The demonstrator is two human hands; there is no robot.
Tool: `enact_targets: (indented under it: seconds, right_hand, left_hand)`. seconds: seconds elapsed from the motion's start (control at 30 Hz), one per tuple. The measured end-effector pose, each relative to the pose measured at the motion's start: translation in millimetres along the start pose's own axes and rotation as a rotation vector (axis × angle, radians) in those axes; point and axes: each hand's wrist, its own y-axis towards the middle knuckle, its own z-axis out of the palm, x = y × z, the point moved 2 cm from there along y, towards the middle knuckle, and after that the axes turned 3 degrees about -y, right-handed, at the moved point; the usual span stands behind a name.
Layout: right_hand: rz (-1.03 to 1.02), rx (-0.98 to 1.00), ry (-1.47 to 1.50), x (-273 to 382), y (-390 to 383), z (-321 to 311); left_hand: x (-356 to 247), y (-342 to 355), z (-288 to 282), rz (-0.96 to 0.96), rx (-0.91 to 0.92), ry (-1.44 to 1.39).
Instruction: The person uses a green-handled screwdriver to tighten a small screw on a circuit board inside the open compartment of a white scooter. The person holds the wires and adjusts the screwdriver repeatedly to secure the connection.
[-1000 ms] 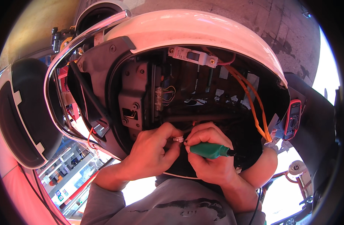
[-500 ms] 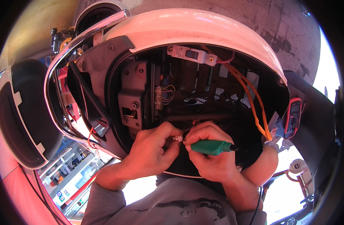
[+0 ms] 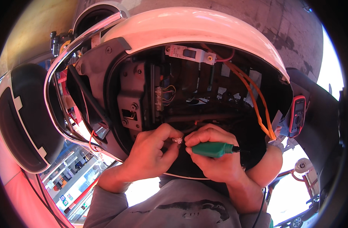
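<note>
Between the thumb and forefinger of my left hand (image 3: 153, 152) is a small whitish plug connector (image 3: 177, 140), its contact end facing right. My right hand (image 3: 217, 155) grips a green-handled tool (image 3: 212, 149) with a black end to the right. Its working tip is hidden by my fingers, so its kind is unclear. A narrow gap separates the right fingertips from the connector. Both hands are over the near edge of an open, dark compartment in a pale scooter body (image 3: 189, 22).
A white circuit breaker (image 3: 189, 54) sits at the compartment's far rim. Thick orange cables (image 3: 253, 91) run down its right side. A red-edged multimeter (image 3: 296, 114) rests at the right. Near the cables is a bare limb (image 3: 265, 163). A metal latch plate (image 3: 130, 98) stands left.
My right fingers and the green-handled tool have drawn slightly away from the connector, widening the gap. The connector has turned a little in my left fingers. The whole view has shifted slightly.
</note>
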Motion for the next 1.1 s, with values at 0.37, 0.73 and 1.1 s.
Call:
enact_targets:
  seconds: [0.37, 0.73, 1.1]
  right_hand:
    - [-0.064, -0.019, 0.004, 0.0, -2.0, -0.2]
    - [0.024, 0.037, 0.033, 7.3, -6.2, -6.5]
    - [-0.052, -0.024, -0.071, 5.1, -6.3, -4.8]
  left_hand:
    - [-0.6, 0.3, -1.8, -0.008, 0.041, 0.003]
    - [-2.5, 1.4, -0.7, -0.048, 0.028, 0.018]
    - [0.4, 0.8, -0.3, -0.022, 0.026, 0.03]
